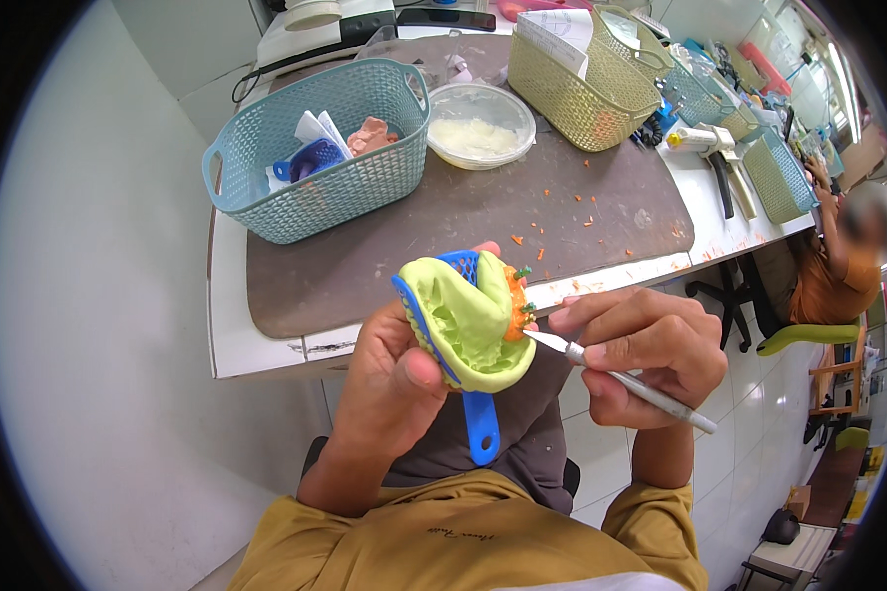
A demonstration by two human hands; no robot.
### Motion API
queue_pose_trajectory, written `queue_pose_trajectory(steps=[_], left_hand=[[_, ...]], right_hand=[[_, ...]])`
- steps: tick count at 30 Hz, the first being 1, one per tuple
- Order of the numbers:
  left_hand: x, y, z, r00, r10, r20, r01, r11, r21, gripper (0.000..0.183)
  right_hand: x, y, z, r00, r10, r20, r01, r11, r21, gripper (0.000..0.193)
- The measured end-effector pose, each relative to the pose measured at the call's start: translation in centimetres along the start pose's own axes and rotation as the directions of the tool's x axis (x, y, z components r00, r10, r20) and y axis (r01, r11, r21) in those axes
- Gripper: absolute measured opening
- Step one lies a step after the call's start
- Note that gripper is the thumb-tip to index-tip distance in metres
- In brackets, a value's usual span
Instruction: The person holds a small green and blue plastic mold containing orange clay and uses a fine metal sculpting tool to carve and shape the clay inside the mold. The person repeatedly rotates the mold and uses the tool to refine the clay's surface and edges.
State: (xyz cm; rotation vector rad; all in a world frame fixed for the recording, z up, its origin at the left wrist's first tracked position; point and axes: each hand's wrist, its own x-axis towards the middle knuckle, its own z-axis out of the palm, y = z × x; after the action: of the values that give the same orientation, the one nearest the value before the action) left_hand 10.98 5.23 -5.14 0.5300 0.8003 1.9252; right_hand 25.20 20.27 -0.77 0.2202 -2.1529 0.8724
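My left hand (376, 382) holds a blue dental impression tray (481, 426) by its side, with the handle pointing down toward me. Lime-green impression material (491, 372) fills the tray and shows hollows where teeth were pressed in. An orange mass (516, 307) sits on the right part of the impression, and small green pegs stick out of it. My right hand (660, 347) is closed round a white-handled scalpel (652, 394), gripped like a pen. Its blade tip is at the lower edge of the orange mass; whether it touches, I cannot tell. Some left fingers are hidden behind the tray.
Beyond my hands is a table with a brown mat (443, 222) and scattered orange crumbs. A blue-grey basket (315, 197), a round tub of whitish material (481, 138) and a beige basket (586, 103) stand on it. At the far right sits another person (838, 271).
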Motion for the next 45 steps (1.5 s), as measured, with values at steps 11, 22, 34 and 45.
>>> queue_pose_trajectory(steps=[11, 22, 34, 45], left_hand=[[-0.5, 0.8, 0.2, 0.988, -0.137, 0.075, 0.149, 0.973, -0.176, 0.103], [-1.0, 0.3, 0.7, 0.994, 0.106, 0.036, -0.105, 0.994, -0.025, 0.108], [-1.3, -1.6, 0.0, 0.807, 0.525, 0.269, -0.587, 0.764, 0.268, 0.109], [-0.4, -2.2, 0.2, 0.601, 0.711, 0.365, -0.798, 0.512, 0.316, 0.091]], right_hand=[[-0.1, -1.2, 0.2, 0.999, -0.026, -0.035, 0.022, 0.992, -0.127, 0.014], [0.4, -2.7, 0.5, 0.998, -0.035, -0.054, 0.017, 0.955, -0.296, 0.016], [-0.9, -4.8, 1.3, 0.995, 0.01, -0.095, -0.049, 0.905, -0.422, 0.026], [-1.8, -4.0, 2.5, 0.982, -0.054, -0.181, -0.026, 0.91, -0.414, 0.028]])
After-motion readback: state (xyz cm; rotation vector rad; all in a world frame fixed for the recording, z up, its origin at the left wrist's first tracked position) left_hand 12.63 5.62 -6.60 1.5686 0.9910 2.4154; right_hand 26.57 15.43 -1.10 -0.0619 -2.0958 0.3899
